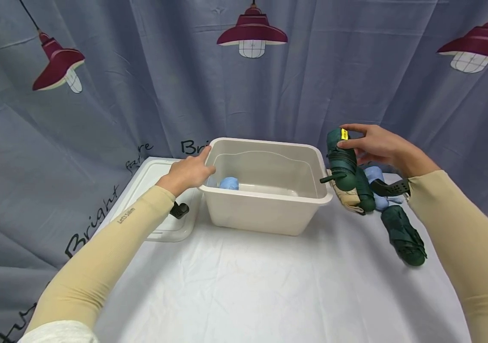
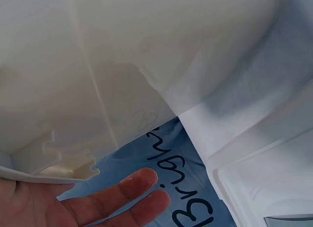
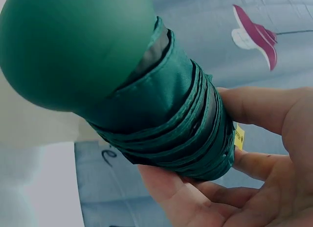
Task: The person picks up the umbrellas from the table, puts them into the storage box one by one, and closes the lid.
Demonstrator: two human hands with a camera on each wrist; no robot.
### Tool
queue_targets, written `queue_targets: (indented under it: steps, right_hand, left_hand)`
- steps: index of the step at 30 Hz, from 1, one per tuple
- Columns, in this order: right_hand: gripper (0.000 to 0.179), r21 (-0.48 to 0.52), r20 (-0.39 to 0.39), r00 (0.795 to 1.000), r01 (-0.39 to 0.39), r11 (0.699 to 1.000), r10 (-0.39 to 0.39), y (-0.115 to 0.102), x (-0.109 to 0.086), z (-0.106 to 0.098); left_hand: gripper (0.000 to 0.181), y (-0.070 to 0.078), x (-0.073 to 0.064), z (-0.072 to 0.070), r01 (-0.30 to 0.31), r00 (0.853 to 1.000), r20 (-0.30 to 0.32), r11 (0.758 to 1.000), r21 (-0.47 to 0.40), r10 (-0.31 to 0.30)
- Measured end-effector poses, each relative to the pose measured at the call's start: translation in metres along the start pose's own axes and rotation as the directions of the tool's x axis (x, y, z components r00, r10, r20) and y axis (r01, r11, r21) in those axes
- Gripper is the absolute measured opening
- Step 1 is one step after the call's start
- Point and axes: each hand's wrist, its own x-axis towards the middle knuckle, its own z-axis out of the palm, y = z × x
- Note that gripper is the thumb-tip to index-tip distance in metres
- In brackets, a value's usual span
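Observation:
My right hand (image 1: 376, 143) grips a folded dark green umbrella (image 1: 341, 159) near its yellow tag. In the right wrist view, fingers and thumb wrap the pleated fabric, and the rounded green end (image 3: 73, 46) points toward the camera. The umbrella is raised just beyond the right rim of an off-white plastic bin (image 1: 265, 214). My left hand (image 1: 188, 174) touches the bin's left rim; in the left wrist view, two fingers (image 2: 139, 183) stretch out fairly straight beside it. Inside the bin, at the left, lies a light blue rolled item (image 1: 229, 183), partly hidden by the front wall.
Right of the bin lie a beige folded umbrella (image 1: 347, 197), a dark green one (image 1: 364, 193) and light blue ones (image 1: 373, 174), close together. Another dark green umbrella (image 1: 404, 236) lies nearer. A white lid (image 1: 185, 226) is left of the bin, on the white-covered table (image 1: 269, 286).

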Motion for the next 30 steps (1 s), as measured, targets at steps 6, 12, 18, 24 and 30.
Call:
queue_targets:
  steps: [6,12,18,24,30]
  right_hand:
    - [0.084,-0.002,0.03,0.999,0.014,1.0,-0.014,-0.022,0.016,0.004]
    - [0.083,0.039,0.088,0.996,0.021,0.999,-0.025,-0.039,0.029,0.018]
    - [0.083,0.061,0.168,0.985,0.018,0.998,-0.028,-0.05,0.045,0.038]
    - [0.083,0.082,0.247,0.968,0.015,0.997,-0.035,-0.061,0.06,0.058]
    - [0.082,0.087,0.283,0.959,0.0,0.996,-0.025,-0.069,0.07,0.073]
  left_hand:
    - [0.077,-0.001,0.001,-0.002,-0.005,1.0,-0.008,1.0,0.002,0.005]
    - [0.077,-0.001,0.001,-0.001,-0.01,1.0,-0.008,1.0,0.0,0.01]
    - [0.077,-0.001,0.001,0.001,-0.014,1.0,-0.021,1.0,0.011,0.014]
    - [0.077,-0.004,0.0,0.001,-0.001,1.0,-0.025,1.0,0.019,0.002]
    - [0.077,-0.001,0.002,0.001,-0.012,1.0,-0.027,1.0,-0.001,0.012]
